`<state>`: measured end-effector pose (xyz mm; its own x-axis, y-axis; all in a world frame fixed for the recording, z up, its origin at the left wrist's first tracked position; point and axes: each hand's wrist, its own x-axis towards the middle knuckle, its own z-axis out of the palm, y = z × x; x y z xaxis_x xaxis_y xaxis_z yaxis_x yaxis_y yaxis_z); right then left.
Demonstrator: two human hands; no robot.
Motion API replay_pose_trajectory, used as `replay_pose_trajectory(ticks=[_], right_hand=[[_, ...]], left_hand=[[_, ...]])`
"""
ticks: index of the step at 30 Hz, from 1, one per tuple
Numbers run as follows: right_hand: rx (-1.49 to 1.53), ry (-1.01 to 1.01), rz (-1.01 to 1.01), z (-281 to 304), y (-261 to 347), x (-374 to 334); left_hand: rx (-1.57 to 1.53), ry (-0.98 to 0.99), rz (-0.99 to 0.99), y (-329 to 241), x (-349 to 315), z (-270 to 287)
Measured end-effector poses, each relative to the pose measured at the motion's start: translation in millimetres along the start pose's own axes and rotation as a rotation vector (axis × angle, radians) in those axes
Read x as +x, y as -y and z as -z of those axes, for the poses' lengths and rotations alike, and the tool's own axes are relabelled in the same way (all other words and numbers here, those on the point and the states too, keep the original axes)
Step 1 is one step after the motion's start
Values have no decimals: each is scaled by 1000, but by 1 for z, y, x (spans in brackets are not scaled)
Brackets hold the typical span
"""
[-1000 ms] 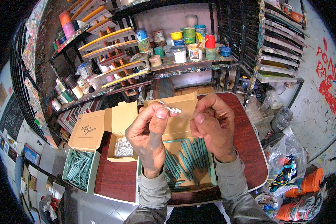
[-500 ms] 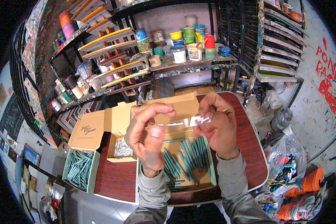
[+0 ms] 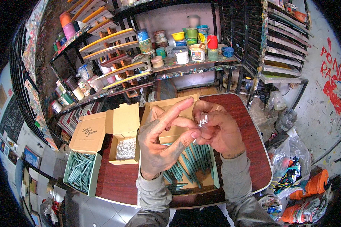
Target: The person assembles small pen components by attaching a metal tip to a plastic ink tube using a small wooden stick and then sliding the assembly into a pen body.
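A small clear plastic sleeve [image 3: 203, 120] with white print is pinched in my right hand [image 3: 219, 130], folded among the fingers and partly hidden. My left hand [image 3: 165, 140] comes up against it from the left, index finger and thumb spread apart, its other fingertips overlapping the right hand's. Both hands hang above a large shallow cardboard box [image 3: 216, 178], in which teal pen-like sticks [image 3: 196, 160] lie in rows. Left of it stands a small box [image 3: 130, 162] of clear plastic pieces [image 3: 125, 148]. At the far left a green-sided box [image 3: 96, 178] holds a loose heap of teal sticks [image 3: 80, 168].
All the boxes stand on a dark red wooden table [image 3: 250, 140] with rounded corners. Behind it, shelves carry paint pots [image 3: 182, 55] and bottles. On the right are a plastic bag [image 3: 291, 159] and orange containers [image 3: 316, 183] on the floor.
The plastic sleeve, stretched between both hands before, is now gathered in my right hand. My left hand has moved right to meet it, with its index finger extended.
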<state>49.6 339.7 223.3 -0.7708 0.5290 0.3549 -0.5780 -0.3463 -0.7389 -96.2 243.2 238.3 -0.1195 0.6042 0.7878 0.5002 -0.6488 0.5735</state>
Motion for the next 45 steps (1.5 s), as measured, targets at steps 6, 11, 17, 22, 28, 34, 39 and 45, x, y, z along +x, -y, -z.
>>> replay_pose_trajectory(ticks=[6,11,17,22,28,34,39,45], right_hand=[[-28,3,-25,-2,0,-2],[-150,-41,26,-5,2,-2],[-300,-81,109,-6,2,-4],[-287,-116,206,-16,3,-4],[-679,-96,338,-27,-3,-2],[-745,-196,471,-29,-10,2],[-839,-198,451,-24,-8,-3],[-839,-189,491,-28,-8,-5]], left_hand=[[151,4,-117,-2,3,2],[206,-3,-104,-7,2,2],[231,-37,-125,-6,2,-1],[247,-233,-144,-2,3,-4],[169,-311,-103,4,2,-2],[71,-310,-53,2,2,-3],[38,-320,-30,4,1,-8],[72,-300,-118,7,1,-5]])
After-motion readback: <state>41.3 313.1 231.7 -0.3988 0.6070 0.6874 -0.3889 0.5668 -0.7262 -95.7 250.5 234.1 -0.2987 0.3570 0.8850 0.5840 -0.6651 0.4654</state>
